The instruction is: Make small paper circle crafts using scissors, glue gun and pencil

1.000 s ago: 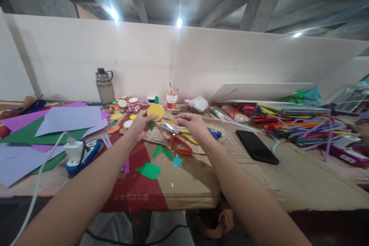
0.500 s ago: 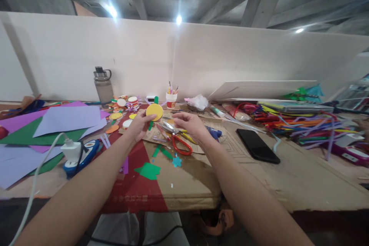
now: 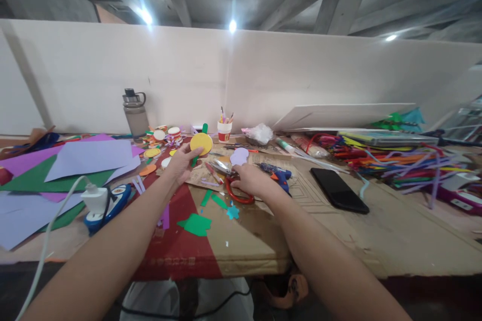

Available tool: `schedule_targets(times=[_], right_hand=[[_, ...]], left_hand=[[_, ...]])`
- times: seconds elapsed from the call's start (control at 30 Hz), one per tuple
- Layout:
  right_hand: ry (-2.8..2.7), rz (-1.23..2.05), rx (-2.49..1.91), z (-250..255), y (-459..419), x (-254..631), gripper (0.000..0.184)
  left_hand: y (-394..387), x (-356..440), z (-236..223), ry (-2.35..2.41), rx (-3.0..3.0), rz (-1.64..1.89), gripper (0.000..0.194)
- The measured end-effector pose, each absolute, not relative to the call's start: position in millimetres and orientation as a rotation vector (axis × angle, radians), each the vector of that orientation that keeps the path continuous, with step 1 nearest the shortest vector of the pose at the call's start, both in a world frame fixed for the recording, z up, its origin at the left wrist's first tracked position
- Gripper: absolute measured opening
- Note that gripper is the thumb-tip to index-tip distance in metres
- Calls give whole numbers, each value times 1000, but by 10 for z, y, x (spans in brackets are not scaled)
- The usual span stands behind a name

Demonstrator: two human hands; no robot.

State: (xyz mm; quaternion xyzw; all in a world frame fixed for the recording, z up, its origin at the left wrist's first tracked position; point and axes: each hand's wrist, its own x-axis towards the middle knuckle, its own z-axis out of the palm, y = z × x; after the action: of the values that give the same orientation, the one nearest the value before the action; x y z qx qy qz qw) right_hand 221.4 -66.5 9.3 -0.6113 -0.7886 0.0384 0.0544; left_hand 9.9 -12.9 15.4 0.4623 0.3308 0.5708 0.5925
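Note:
My left hand (image 3: 182,162) is raised over the cardboard-covered table (image 3: 339,241) and pinches a yellow paper disc (image 3: 201,143) that has a green strip behind it. My right hand (image 3: 249,179) lies low, its fingers curled on the red-handled scissors (image 3: 238,195), whose blades point toward the left hand. A lilac paper cut-out (image 3: 239,156) lies just beyond the right hand. A blue glue gun (image 3: 277,175) rests at that hand's right.
Coloured paper sheets (image 3: 75,160) and a blue plug-in tool with a white cable (image 3: 103,199) lie left. A water bottle (image 3: 136,113), round paper pieces (image 3: 161,138) and a cup of pens (image 3: 224,131) stand behind. A black phone (image 3: 339,190) and pipe cleaners (image 3: 395,163) lie right. Green scraps (image 3: 196,223) lie in front.
My right hand has dropped from mid-air onto the scissors, and the lilac cut-out it was with now lies on the table. The left hand still holds the yellow disc up.

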Motion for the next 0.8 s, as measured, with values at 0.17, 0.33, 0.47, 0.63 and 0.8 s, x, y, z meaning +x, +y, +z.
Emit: schedule_targets(times=[0.17, 0.33, 0.47, 0.63, 0.8], right_hand=[[-2385, 61, -1935, 70, -663, 2188, 51], [-2394, 119, -1953, 93, -686, 2187, 43], [-2325, 162, -1999, 71, -686, 2146, 44], [-2060, 280, -1911, 16, -629, 2129, 57], [-1806, 360, -1730, 28, -556, 2153, 61]], left_hand=[[-135, 102, 159, 763, 1023, 1325, 36], [-133, 86, 133, 754, 912, 1336, 28], [-123, 69, 115, 774, 862, 1330, 25], [-116, 43, 140, 740, 907, 1360, 31], [-134, 47, 173, 766, 1004, 1404, 47]])
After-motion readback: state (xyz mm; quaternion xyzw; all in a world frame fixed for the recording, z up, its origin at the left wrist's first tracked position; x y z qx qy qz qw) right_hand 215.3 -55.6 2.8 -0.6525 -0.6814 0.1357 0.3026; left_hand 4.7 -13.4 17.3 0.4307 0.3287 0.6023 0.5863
